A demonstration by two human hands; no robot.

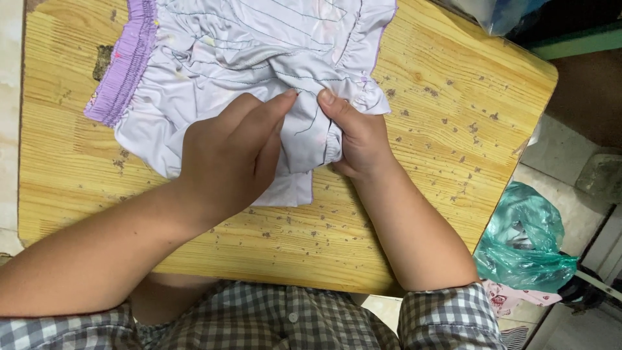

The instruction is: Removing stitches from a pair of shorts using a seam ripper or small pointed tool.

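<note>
- The table (440,155) is pale, speckled wood and bears everything you are working on; its grain looks rough enough that thin cloth should not slide far on it.
- The garment (246,58) lies spread across the far half of the table, pale lilac-white with thin dark lines, and reaches off the top of the view. It looks light, soft and limp (no stiffness anywhere), so expect it to sag and bunch wherever you lift it.
- Its fabric looks smooth and a little slick, so a loose pinch will probably slip; take hold of a fold or a seam, not a single flat layer.
- The waistband (126,61) is the purple gathered strip at the left edge; it is thicker and likely stretchy, which makes it the firmest place to grip.
- The ruffled hem (366,97), just beyond your right thumb, is another gathered edge that should hold well between fingers.
- Your left hand (230,155) rests on the near part of the garment, fingers curled, forefinger and thumb closed on a ridge of cloth.
- Your right hand (359,139) is closed on the same bunched fold from the other side, thumb on top, almost touching the left fingertip.
- A green bag (525,243) sits on the floor, well apart to the right.
</note>
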